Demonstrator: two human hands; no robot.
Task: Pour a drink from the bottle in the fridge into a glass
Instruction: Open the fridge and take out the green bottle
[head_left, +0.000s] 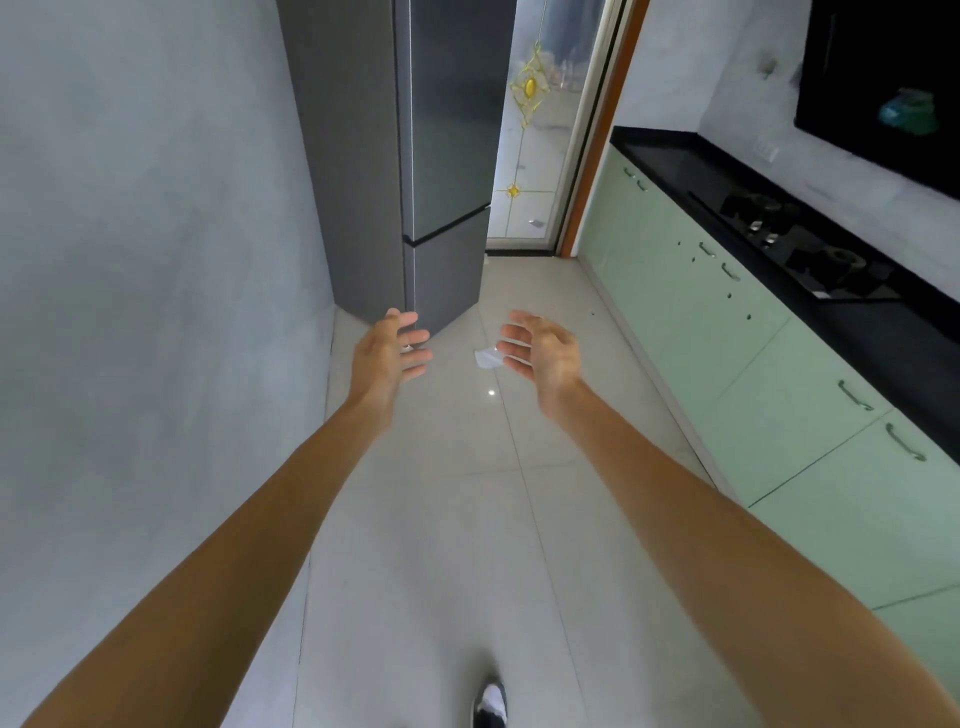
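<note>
Both hands are empty. The left hand (389, 353) and the right hand (540, 353) reach forward on bare outstretched arms, palms turned toward each other, fingers spread and loosely curved, gripping nothing. The fridge (447, 156), a tall dark grey unit with its upper and lower doors closed, stands at the far left corner of the floor (467, 519), against the pale grey wall (156, 260). It lies ahead of both hands. The left hand's fingertips line up with the bottom front corner of the lower door, though whether they touch it cannot be told. The right hand hangs clear of the fridge, to its right, over open floor tiles. With the doors closed, nothing inside the fridge can be seen.

A small scrap of white paper (487, 358) lies on the tiles between the two hands, just beside the right hand's fingers. Pale green cabinets (727, 338) line the floor's right edge beneath a black counter (670, 156) fitted with a gas hob (795, 244). A frosted glass door (530, 130) with gold ornament closes the far end. One black-and-white shoe (491, 706) shows at the near edge.
</note>
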